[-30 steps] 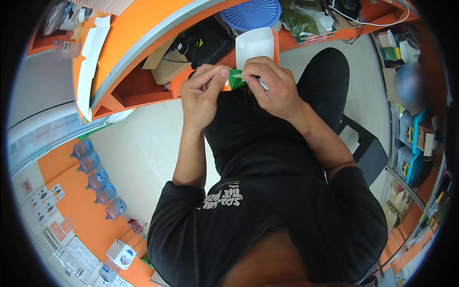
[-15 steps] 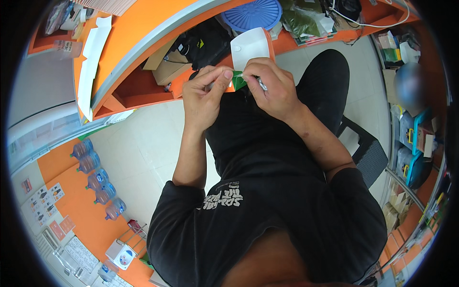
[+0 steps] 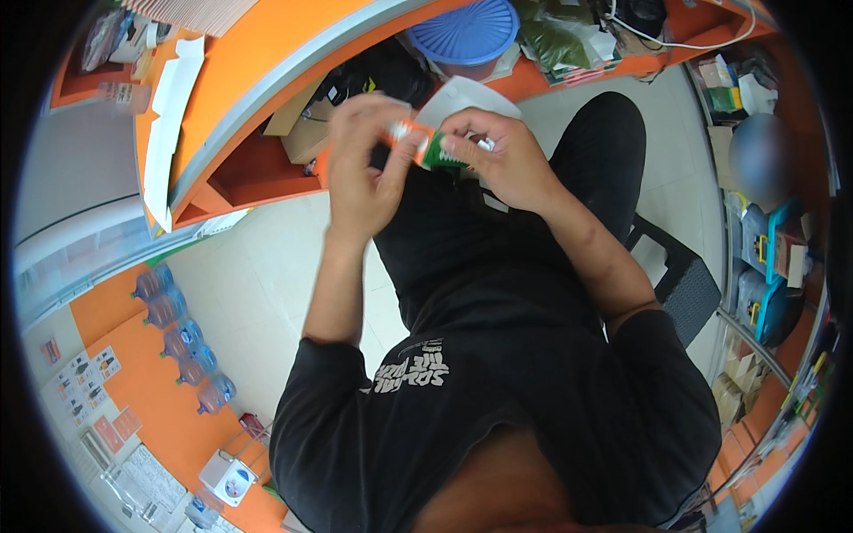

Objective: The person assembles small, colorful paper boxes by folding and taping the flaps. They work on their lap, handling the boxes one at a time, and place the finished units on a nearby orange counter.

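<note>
A folding carton with a white inside and orange and green outer faces lies between my hands above my lap. Its white part stands up beyond my right hand. That hand is closed on the carton's green end, thumb on top, with fingers bent behind it. My left hand is at the orange side, its thumb pressed near the green end. The left fingers are smeared by motion, but thumb and fingers close round the orange part.
Ahead is an orange curved counter with a white cut sheet on it. A blue-lidded tub and a black bag sit on the shelf below. Several water jugs stand at left; a dark chair is at right.
The carton has turned between my hands, showing more orange and less of its white inside. My left hand has shifted slightly left and up; my right has rolled over the green end.
</note>
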